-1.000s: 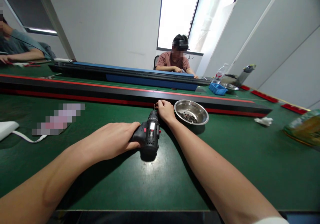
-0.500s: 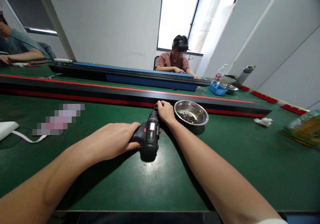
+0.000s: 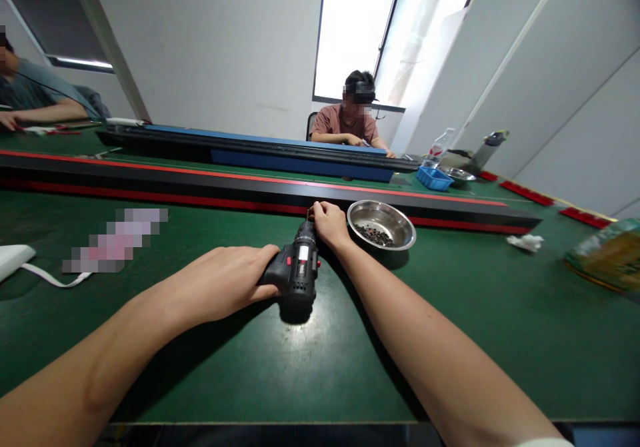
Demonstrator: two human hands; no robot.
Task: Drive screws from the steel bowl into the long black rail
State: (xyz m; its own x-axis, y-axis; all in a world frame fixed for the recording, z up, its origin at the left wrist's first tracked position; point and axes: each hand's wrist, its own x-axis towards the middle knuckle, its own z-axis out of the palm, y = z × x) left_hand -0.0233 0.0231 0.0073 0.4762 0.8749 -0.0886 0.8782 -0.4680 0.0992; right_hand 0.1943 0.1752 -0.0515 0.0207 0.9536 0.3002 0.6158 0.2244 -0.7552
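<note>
My left hand (image 3: pixel 247 274) is wrapped round the handle of a black cordless drill (image 3: pixel 301 270), which lies on its side with its bit pointing away from me. The bit's tip is close to the near side of a long black and red bar (image 3: pixel 240 190). My right hand (image 3: pixel 329 222) is closed beside the tip, its fingers pinched near the bit and the bar. What those fingers hold, if anything, is too small to make out. Just right of that hand stands a steel bowl (image 3: pixel 395 220) with many small dark screws (image 3: pixel 375 235) in it.
Behind the bar lies a blue and black bar (image 3: pixel 300 160). A blue basket (image 3: pixel 434 178) and a bottle (image 3: pixel 440 146) stand at the back right. Crumpled tissue (image 3: pixel 525 242) lies to the right, a white device with a cable (image 3: pixel 15 260) left. Two people sit across the table.
Almost nothing differs; the whole view has shifted very slightly. Both hands and the drill keep their places.
</note>
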